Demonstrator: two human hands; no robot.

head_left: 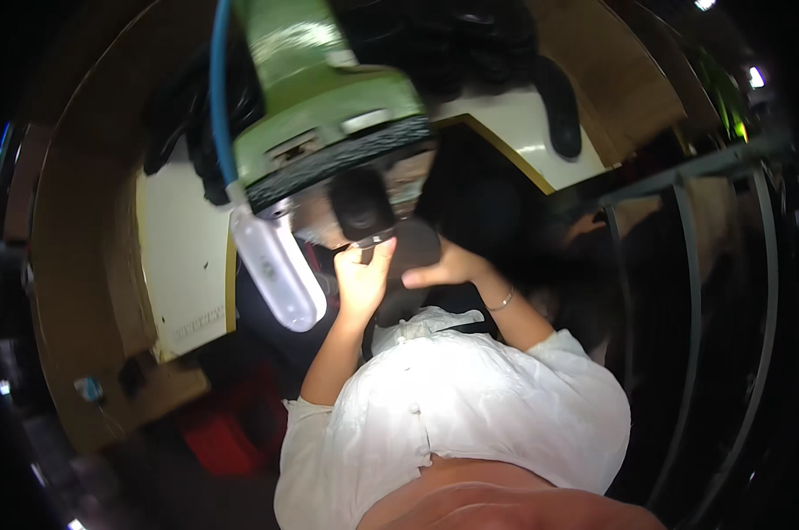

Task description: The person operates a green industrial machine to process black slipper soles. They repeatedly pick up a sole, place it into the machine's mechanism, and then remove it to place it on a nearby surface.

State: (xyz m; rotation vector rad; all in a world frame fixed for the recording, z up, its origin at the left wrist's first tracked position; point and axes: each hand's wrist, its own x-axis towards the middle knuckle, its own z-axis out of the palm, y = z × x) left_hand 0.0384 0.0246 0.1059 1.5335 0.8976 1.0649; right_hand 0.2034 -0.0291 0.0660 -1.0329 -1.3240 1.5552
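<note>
Two dark, round-ended flat pieces shaped like shoe soles are close to my hands. One dark piece [361, 205] is under the head of a green machine [333, 124], and the fingers of my left hand [361, 281] close on its lower edge. My right hand [457, 265] grips the other, dark grey piece [415, 246], with the thumb in front and the fingers partly hidden behind it. The two pieces overlap or nearly touch; motion blur hides exactly how. Below the machine head, the working part is too blurred to make out.
A white lamp [278, 269] on a blue cable [218, 97] hangs left of my hands. White tabletop [183, 256] lies to the left. Black sole-shaped pieces [556, 106] are heaped behind the machine. A metal rack [693, 291] stands at right, a red stool-like object [223, 437] lower left.
</note>
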